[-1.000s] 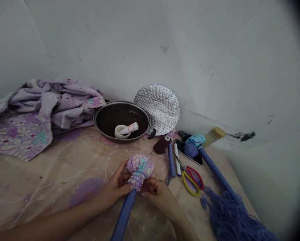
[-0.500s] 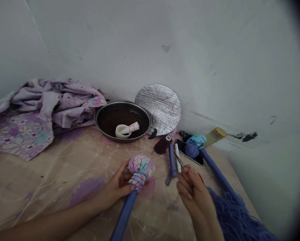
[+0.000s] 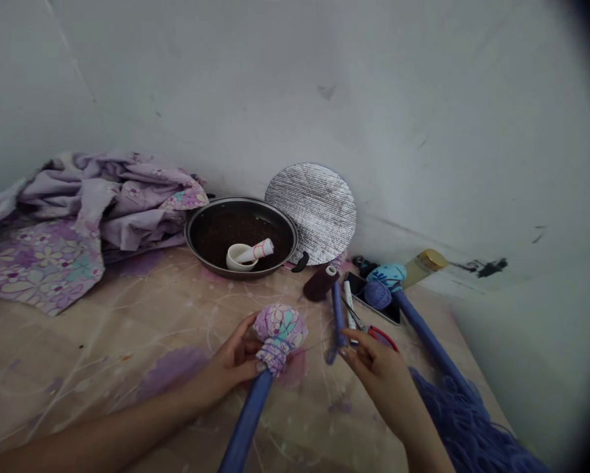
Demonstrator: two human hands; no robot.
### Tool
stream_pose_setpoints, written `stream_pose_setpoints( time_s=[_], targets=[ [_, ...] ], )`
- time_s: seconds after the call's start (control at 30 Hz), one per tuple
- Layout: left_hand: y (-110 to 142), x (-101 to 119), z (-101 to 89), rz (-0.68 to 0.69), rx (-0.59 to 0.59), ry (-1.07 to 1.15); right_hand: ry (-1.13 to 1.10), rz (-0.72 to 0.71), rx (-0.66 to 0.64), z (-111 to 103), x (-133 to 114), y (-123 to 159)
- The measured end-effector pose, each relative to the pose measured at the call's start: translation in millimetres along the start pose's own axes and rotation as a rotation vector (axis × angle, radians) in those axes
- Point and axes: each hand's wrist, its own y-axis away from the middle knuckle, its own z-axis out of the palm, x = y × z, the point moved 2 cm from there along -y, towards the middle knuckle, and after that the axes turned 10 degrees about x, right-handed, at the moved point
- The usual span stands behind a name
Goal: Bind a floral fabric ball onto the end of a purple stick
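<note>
My left hand is closed round the neck of a stick with a rounded head wrapped in purple flowered cloth. Its blue shaft slants down toward me, and thread is wound about the gathered cloth. To the right, my right hand pinches a thin thread that runs taut from the cloth's neck. Beyond those fingers lie a shorter blue stick, a white marker and scissors, whose handles my right hand partly covers.
At the back stands a dark pan holding a white cup, beside a round silver mat. A thread cone, a phone, another blue stick and blue yarn lie right. Flowered cloth is heaped left.
My right hand has drawn away rightward from the cloth's neck, stretching the thread, then come slightly back and lower. My left hand has kept its hold on the stick almost in place.
</note>
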Motion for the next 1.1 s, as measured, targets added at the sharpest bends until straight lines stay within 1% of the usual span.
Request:
stream_pose_setpoints(
  time_s=[0.03,0.07,0.1,0.17,0.27,0.33,0.37,0.43,0.5,0.57,0.63,0.77,0.83,0.9,0.97,1.03,1.1],
  targets=[
    [0.7,1.4,0.8,-0.005,0.000,0.003,0.048,-0.020,0.016,1.2,-1.0,1.0],
    [1.2,2.8,1.8,-0.007,0.000,0.015,0.062,-0.025,0.004,3.7,-2.8,2.2],
    [1.6,4.1,2.9,-0.004,0.002,0.044,0.048,-0.024,-0.037,7.8,-5.3,3.8],
    [1.7,5.3,5.2,-0.022,0.006,0.118,-0.033,-0.010,-0.178,20.1,-11.7,8.0],
    [-0.2,3.6,5.4,-0.058,0.075,0.164,-0.226,0.022,-0.400,43.7,-19.9,15.4],
    [-2.5,2.1,3.6,-0.039,0.108,0.149,-0.365,0.047,-0.512,58.6,-20.8,19.6],
    [-3.6,1.6,2.5,-0.022,0.109,0.147,-0.414,0.063,-0.547,64.8,-19.4,21.0],
    [-5.7,0.8,0.7,-0.007,0.082,0.153,-0.451,0.109,-0.566,73.9,-13.8,22.5],
    [-6.9,0.4,-0.5,-0.002,0.065,0.163,-0.448,0.143,-0.532,78.8,-7.8,22.5],
    [-7.2,0.4,-0.6,0.001,0.055,0.180,-0.449,0.132,-0.494,81.6,-4.6,22.6],
    [-6.6,0.7,0.0,0.011,0.045,0.205,-0.442,0.107,-0.504,84.3,-4.5,24.5],
    [-4.1,3.0,1.0,0.043,0.026,0.198,-0.450,0.150,-0.662,90.0,-7.2,33.4],
    [-3.0,4.7,0.8,0.058,0.015,0.172,-0.493,0.216,-0.749,90.2,-8.9,38.1],
    [-2.6,5.4,0.5,0.065,0.004,0.158,-0.583,0.309,-0.790,88.2,-11.1,41.1],
    [-2.6,4.8,0.8,0.067,-0.004,0.164,-0.749,0.403,-0.743,85.1,-14.8,41.8],
    [-2.6,3.5,2.1,0.077,-0.014,0.177,-0.937,0.487,-0.627,83.2,-19.4,41.4],
    [-2.0,2.7,4.6,0.096,-0.028,0.169,-1.059,0.582,-0.524,84.2,-23.6,42.0]
  ],
)
